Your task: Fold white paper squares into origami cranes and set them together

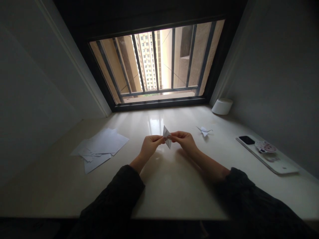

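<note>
A small piece of folded white paper, pointed at top and bottom, is held up over the pale sill between both hands. My left hand pinches its left side between thumb and fingers. On the right side, my right hand pinches it in the same way. Fingertips cover the paper's middle, so its exact folds there are hidden. A finished-looking white paper crane rests on the sill, to the right of and beyond my right hand.
Loose white paper sheets lie in a pile at the left. At the right, a phone lies with its back up, by the wall. A white round container stands in the far right corner, near the barred window.
</note>
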{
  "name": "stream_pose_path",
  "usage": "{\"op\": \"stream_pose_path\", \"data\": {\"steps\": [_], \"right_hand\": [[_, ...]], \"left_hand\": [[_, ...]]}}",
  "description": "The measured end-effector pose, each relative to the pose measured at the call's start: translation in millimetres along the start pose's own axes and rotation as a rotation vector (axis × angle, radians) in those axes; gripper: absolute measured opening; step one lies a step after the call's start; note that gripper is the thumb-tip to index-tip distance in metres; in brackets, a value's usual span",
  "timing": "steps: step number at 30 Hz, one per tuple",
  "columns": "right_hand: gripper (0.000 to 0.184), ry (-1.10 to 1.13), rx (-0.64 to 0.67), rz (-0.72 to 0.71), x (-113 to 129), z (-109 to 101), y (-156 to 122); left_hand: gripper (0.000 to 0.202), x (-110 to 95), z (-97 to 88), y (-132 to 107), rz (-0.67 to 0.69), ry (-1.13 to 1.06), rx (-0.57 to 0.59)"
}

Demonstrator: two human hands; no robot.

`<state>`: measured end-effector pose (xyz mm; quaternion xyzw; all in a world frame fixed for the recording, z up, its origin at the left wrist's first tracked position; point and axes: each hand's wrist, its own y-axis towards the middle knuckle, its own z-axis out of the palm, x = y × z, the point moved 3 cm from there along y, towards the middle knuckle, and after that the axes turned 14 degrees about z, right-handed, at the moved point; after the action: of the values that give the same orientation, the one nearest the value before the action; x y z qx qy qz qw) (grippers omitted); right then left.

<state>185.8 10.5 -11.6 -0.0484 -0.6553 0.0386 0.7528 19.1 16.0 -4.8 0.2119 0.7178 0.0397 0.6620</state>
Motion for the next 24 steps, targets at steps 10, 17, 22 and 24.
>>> {"op": "stream_pose_path", "data": {"steps": [10, 17, 22, 24], "right_hand": [[0.037, -0.025, -0.030, -0.030, 1.9, -1.5, -1.5], [0.036, -0.048, -0.038, -0.051, 0.5, -3.0, -0.1], [0.036, -0.121, 0.032, -0.101, 2.8, 0.1, -3.9], [0.037, -0.155, 0.031, -0.124, 4.3, 0.8, -5.1]], "left_hand": [[0.038, 1.4, 5.1, -3.0, -0.082, 0.023, 0.040], [0.035, 1.2, 5.4, -1.5, 0.043, 0.093, 0.059], [0.036, -0.3, 3.5, -0.3, 0.021, 0.094, 0.025], [0.035, 1.2, 3.6, -0.6, -0.020, 0.069, 0.016]]}}
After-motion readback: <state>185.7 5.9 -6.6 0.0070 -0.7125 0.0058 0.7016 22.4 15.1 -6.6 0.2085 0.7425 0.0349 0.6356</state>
